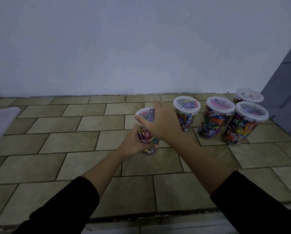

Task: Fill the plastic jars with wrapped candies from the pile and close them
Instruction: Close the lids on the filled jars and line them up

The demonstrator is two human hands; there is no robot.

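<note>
The person is holding the jar in hand (145, 133) just above the tiled floor (74, 166), with the left hand (135, 143) wrapping its fingers round the lower, narrower part of the clear body. The right hand (160, 122) is lying across the lid (144, 113), thumb hooking its near rim and the other fingers curving over the far edge, where their tips are hidden. This jar is looking full of wrapped candies, so it is probably fairly heavy for thin plastic; the smooth, tapering wall may be slipping downward in a loose grip and flexing under a hard squeeze. Judging from that, the low grip is the right support while the lid is being pressed evenly round its rim, not at its soft centre. Just right of the held jar, four closed jars (214, 120) are standing together, already filled. Far left of it, a pale flat object (1, 122) is lying, too blurred to identify.
</note>
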